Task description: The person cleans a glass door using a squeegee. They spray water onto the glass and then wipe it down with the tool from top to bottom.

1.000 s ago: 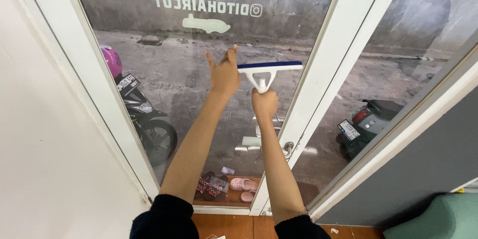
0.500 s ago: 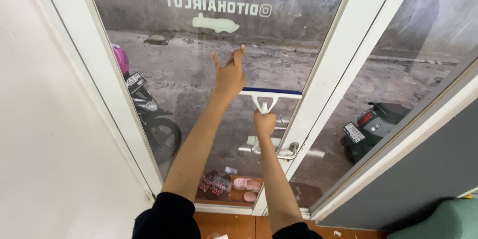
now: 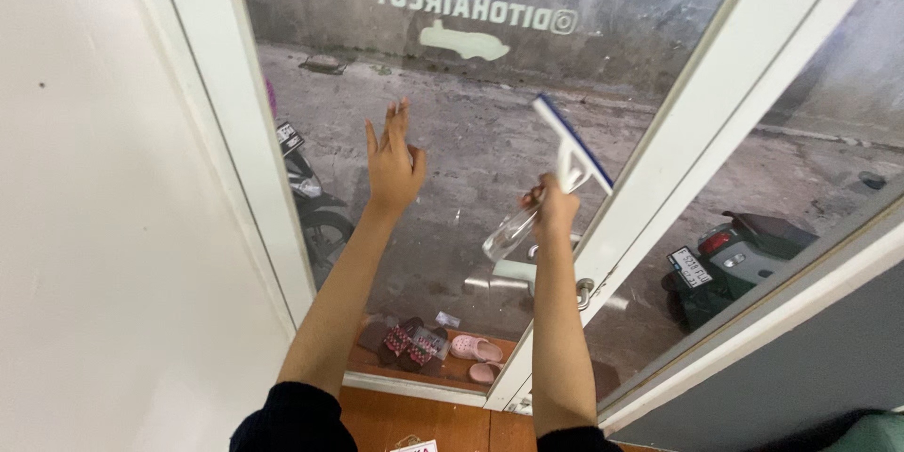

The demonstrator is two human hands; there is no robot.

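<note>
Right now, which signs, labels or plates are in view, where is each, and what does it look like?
Window lettering: upper part of the glass door, one row of white letters, seen mirrored.
Clipper-shaped decal: just below the lettering, solid white.
Licence plate: on the scooter outside at right, small white rectangle.
Second plate: on the motorbike at left, white, tilted.

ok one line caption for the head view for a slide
Right hand holds a white squeegee with a blue blade against a glass door, left hand open on the pane.
</note>
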